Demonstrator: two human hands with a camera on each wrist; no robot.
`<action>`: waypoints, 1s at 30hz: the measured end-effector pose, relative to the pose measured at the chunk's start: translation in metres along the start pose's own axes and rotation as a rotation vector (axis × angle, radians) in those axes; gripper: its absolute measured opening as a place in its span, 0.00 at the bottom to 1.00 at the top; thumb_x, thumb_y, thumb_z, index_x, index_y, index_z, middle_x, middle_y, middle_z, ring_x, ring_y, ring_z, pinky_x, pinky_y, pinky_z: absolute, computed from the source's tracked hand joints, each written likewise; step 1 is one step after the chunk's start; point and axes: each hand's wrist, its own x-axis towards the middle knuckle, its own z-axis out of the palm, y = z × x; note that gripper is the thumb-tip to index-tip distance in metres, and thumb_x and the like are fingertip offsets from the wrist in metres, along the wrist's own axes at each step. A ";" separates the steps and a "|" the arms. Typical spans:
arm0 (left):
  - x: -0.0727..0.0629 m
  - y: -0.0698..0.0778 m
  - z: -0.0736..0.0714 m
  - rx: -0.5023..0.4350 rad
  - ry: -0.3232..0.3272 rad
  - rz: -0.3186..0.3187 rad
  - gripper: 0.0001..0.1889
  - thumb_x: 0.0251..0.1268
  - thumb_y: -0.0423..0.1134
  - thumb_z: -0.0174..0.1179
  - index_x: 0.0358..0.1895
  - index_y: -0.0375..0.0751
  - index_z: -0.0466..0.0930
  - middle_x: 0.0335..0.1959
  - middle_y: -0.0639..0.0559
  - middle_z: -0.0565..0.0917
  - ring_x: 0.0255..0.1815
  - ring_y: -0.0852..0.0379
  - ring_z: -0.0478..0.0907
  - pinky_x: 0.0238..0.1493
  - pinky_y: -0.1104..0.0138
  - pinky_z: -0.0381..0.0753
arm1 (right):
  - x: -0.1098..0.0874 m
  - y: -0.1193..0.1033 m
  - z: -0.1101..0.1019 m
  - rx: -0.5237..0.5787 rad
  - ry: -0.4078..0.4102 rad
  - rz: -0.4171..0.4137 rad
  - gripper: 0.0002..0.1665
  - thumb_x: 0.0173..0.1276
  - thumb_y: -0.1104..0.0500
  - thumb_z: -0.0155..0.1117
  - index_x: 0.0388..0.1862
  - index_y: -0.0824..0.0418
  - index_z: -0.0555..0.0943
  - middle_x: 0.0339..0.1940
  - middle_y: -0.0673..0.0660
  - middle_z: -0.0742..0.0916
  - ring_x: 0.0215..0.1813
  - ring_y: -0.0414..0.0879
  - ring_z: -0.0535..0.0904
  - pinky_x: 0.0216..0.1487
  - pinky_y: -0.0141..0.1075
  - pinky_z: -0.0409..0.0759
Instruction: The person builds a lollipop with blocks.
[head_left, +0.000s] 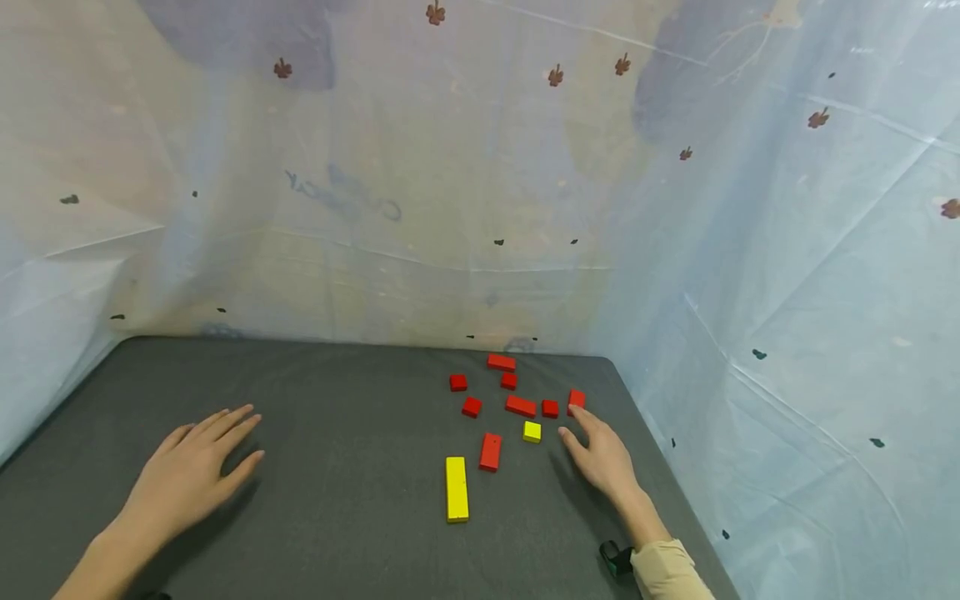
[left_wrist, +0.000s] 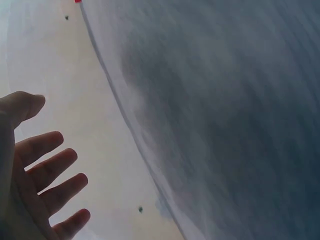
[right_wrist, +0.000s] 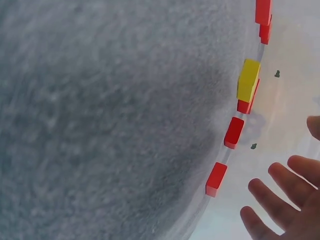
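My left hand (head_left: 187,475) hovers over the left part of the dark table with its fingers spread, holding nothing. In the left wrist view its fingers (left_wrist: 52,162) are apart. My right hand (head_left: 602,458) is at the right, fingers extended, beside a small yellow cube (head_left: 532,432). Its fingertips overlap a red block (head_left: 576,400) in the head view. The right wrist view shows the fingers (right_wrist: 272,200) loose and separated, with nothing between them. A long yellow block (head_left: 457,490) lies in the middle foreground, and a red block (head_left: 490,452) lies just beyond it.
Behind these lie several more red pieces, among them a bar (head_left: 521,406), a cube (head_left: 550,408) and a far block (head_left: 501,362). Pale plastic sheeting (head_left: 420,208) rises behind and beside the grey table (head_left: 337,500). A dark band (head_left: 617,558) sits at my right wrist.
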 end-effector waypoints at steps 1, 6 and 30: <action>0.001 0.004 0.001 -0.009 0.024 0.010 0.32 0.65 0.51 0.71 0.67 0.36 0.80 0.69 0.36 0.78 0.65 0.31 0.75 0.61 0.34 0.69 | 0.000 -0.001 0.000 0.013 0.015 0.001 0.35 0.79 0.45 0.62 0.78 0.59 0.72 0.76 0.65 0.76 0.74 0.66 0.71 0.71 0.65 0.68; 0.012 0.024 0.004 -0.061 0.128 0.072 0.31 0.57 0.44 0.76 0.65 0.37 0.82 0.65 0.38 0.80 0.59 0.35 0.80 0.54 0.34 0.74 | 0.001 -0.004 0.001 0.084 0.113 -0.028 0.32 0.76 0.51 0.67 0.74 0.61 0.76 0.70 0.65 0.80 0.68 0.64 0.78 0.66 0.64 0.75; 0.076 0.135 0.037 -0.187 0.049 0.362 0.29 0.62 0.48 0.76 0.66 0.46 0.83 0.66 0.50 0.81 0.62 0.48 0.80 0.57 0.48 0.81 | 0.016 -0.015 0.027 0.258 0.031 -0.058 0.27 0.65 0.63 0.77 0.63 0.63 0.84 0.53 0.62 0.88 0.49 0.56 0.86 0.50 0.52 0.86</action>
